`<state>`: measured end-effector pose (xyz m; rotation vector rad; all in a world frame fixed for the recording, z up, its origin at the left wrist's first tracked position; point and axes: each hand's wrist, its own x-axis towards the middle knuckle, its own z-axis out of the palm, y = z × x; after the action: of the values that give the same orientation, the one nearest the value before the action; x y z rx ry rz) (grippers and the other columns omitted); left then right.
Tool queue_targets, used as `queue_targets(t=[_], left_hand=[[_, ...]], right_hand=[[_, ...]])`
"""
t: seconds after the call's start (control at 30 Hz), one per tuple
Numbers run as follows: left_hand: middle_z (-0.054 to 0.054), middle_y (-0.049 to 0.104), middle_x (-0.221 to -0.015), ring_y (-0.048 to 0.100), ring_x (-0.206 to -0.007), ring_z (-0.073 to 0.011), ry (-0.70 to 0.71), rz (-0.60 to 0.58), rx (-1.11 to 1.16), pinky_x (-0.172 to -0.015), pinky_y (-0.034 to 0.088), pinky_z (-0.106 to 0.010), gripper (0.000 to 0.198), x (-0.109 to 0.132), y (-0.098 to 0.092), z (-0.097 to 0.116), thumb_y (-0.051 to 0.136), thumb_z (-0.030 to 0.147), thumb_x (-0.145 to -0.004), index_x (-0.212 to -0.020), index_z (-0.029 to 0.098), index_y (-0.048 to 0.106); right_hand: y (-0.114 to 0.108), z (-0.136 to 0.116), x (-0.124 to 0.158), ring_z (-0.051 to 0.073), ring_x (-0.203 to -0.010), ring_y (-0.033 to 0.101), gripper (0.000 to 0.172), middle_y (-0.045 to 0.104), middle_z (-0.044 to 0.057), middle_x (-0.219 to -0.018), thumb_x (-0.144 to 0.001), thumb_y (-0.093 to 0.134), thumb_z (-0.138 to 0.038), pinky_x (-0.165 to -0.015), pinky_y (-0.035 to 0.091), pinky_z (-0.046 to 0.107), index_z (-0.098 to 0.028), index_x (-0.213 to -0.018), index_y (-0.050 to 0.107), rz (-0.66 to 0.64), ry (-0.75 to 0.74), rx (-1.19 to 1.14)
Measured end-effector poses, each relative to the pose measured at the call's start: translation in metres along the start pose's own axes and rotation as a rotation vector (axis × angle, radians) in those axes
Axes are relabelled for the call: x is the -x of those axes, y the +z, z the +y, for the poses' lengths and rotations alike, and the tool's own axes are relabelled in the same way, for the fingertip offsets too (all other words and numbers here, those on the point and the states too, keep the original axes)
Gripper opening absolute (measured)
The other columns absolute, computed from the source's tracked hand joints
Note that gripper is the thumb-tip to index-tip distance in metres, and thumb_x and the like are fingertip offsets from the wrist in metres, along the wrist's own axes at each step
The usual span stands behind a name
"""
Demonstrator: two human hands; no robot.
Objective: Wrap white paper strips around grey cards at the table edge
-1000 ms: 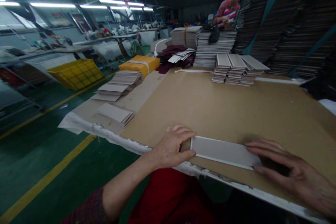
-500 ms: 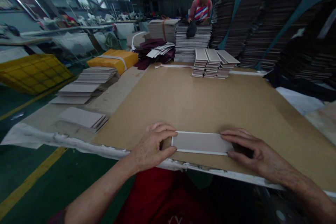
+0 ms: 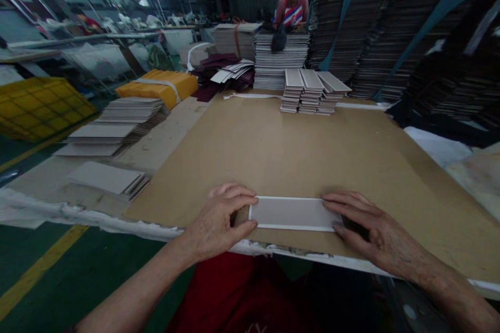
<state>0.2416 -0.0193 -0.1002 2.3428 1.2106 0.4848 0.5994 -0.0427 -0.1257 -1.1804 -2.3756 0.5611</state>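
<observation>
A flat grey rectangular board (image 3: 291, 213) with white edges lies lengthwise on the brown tabletop, close to the front edge. My left hand (image 3: 219, 218) holds its left end, fingertips at the far corner and thumb at the near one. At the opposite end, my right hand (image 3: 361, 221) grips the board the same way, its fingers on the far edge and thumb on the near edge. A small gap shows between my left palm and the board's short side.
Stacks of similar white-edged boards (image 3: 312, 93) stand at the table's far end. Plain grey boards (image 3: 107, 179) lie in piles on the left, near a yellow bundle (image 3: 156, 86). A person (image 3: 292, 8) is behind a tall stack (image 3: 281, 62). Dark piles (image 3: 390, 26) rise at right.
The camera view has shifted slightly, moving the scene a little to the left in the picture. Both hands keep the same hold on the board, which stays flat on the table.
</observation>
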Motion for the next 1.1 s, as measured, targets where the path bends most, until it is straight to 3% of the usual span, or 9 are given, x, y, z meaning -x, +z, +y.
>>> queue_targets(t=[0.33, 0.5, 0.7, 0.8, 1.1], left_hand=[[-0.004, 0.065, -0.124, 0.051, -0.121, -0.0275, -0.008, -0.017, -0.023, -0.105, 0.035, -0.052, 0.031, 0.0, -0.001, 0.002, 0.068, 0.029, -0.086, -0.117, 0.025, 0.064], [-0.009, 0.057, -0.13, 0.044, -0.126, -0.03, 0.074, -0.026, -0.165, -0.107, 0.035, -0.051, 0.031, 0.003, -0.005, 0.008, 0.06, 0.03, -0.092, -0.122, 0.021, 0.061], [-0.009, 0.061, -0.118, 0.051, -0.11, -0.028, 0.156, -0.2, -0.38, -0.096, 0.038, -0.047, 0.027, -0.004, -0.011, 0.018, 0.05, 0.029, -0.098, -0.119, 0.016, 0.059], [-0.01, 0.062, -0.116, 0.052, -0.108, -0.0281, 0.178, -0.231, -0.461, -0.096, 0.035, -0.048, 0.028, -0.006, -0.012, 0.019, 0.045, 0.031, -0.101, -0.12, 0.016, 0.059], [-0.007, 0.062, -0.111, 0.05, -0.106, -0.0288, 0.304, -0.184, -0.586, -0.1, 0.029, -0.05, 0.048, -0.005, -0.004, 0.018, 0.053, 0.052, -0.098, -0.136, 0.022, 0.049]], right_hand=[[0.002, -0.003, 0.003, 0.027, -0.133, 0.044, 0.038, 0.053, 0.008, -0.142, -0.1, 0.049, -0.028, -0.111, 0.042, 0.053, -0.023, -0.136, 0.057, -0.008, -0.023, 0.12], [0.002, -0.009, 0.001, 0.03, -0.129, 0.048, 0.035, 0.059, 0.009, -0.137, -0.1, 0.05, -0.029, -0.107, 0.043, 0.053, -0.021, -0.132, 0.062, 0.01, -0.064, 0.22], [0.003, -0.018, -0.002, 0.029, -0.111, 0.059, 0.035, 0.064, 0.013, -0.125, -0.1, 0.05, -0.032, -0.097, 0.046, 0.051, -0.014, -0.127, 0.063, -0.009, -0.088, 0.328], [0.005, -0.021, -0.002, 0.03, -0.109, 0.059, 0.037, 0.064, 0.015, -0.123, -0.101, 0.05, -0.034, -0.096, 0.045, 0.053, -0.011, -0.127, 0.063, 0.005, -0.104, 0.381], [0.008, -0.03, -0.003, 0.034, -0.11, 0.057, 0.04, 0.061, 0.017, -0.126, -0.1, 0.051, -0.038, -0.093, 0.048, 0.055, -0.014, -0.131, 0.061, -0.028, -0.12, 0.449]])
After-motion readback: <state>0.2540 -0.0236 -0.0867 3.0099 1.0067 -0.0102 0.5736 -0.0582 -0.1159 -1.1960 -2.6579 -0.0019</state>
